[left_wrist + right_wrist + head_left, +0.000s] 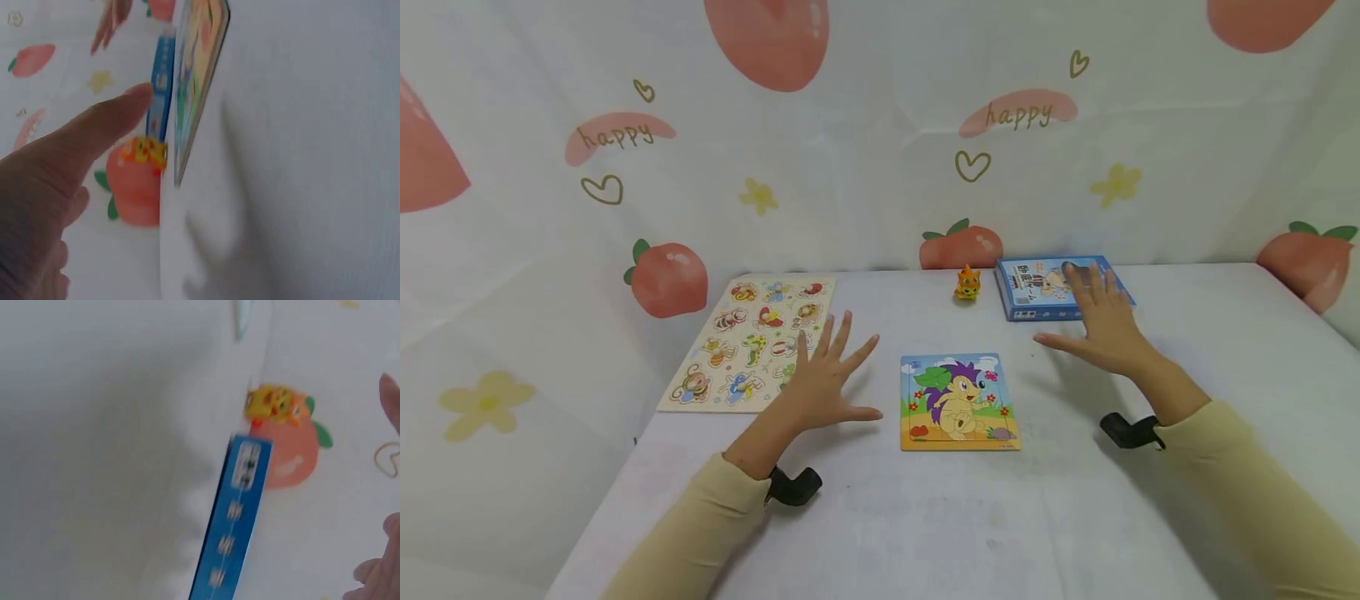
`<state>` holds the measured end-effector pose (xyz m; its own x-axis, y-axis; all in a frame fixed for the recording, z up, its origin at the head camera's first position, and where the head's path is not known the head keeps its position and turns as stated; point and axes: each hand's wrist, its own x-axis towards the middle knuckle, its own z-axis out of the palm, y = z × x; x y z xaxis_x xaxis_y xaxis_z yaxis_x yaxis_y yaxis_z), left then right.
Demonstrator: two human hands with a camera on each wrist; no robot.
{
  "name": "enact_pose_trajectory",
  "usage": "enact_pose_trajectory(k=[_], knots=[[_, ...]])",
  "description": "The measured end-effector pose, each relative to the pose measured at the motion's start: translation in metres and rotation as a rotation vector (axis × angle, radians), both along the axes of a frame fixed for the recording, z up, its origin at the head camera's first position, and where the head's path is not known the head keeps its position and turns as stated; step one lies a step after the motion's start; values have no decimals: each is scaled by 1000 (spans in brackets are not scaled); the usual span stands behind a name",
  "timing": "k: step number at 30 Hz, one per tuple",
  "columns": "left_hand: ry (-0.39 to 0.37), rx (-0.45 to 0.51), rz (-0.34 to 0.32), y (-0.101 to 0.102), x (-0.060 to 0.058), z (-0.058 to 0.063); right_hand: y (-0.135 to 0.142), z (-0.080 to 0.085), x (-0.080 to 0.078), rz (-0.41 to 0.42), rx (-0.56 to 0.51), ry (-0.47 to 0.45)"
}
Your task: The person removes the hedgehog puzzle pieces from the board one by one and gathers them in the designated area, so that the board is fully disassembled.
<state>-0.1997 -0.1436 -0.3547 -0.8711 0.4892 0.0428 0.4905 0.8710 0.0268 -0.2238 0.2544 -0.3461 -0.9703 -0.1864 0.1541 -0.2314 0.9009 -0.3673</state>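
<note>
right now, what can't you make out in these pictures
Head view: part of the animal board at its lower right, hidden by the left hand.
Head view: part of the blue box, behind the right hand.
Left wrist view: the hedgehog puzzle, blurred, cut off by the top edge.
Right wrist view: print on the blue box, too blurred to read.

"happy" written twice on the white backdrop [865, 158], characters on the blue box [1037, 287] too small to read

Left sleeve [696, 525] and right sleeve [1251, 492] were plain beige, lightly creased. Left wrist camera [797, 487], right wrist camera [1126, 431]: both were black, bent-shaped.
</note>
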Motion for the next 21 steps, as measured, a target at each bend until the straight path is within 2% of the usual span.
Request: enact_pose_trajectory(k=[5,8,13,17,21], knots=[[-196,57,-73,30,8,-8,-37,4,-12,66,-83,-107],[-295,86,-104,43,14,-11,-57,6,-16,102,-144,-202],[-426,126,-92,56,23,-15,-85,2,-20,173,-240,-294],[-468,146,-66,58,28,-20,-105,-4,-24,230,-305,-357],[-440,135,-87,58,30,-23,-125,-8,-30,275,-313,-429]])
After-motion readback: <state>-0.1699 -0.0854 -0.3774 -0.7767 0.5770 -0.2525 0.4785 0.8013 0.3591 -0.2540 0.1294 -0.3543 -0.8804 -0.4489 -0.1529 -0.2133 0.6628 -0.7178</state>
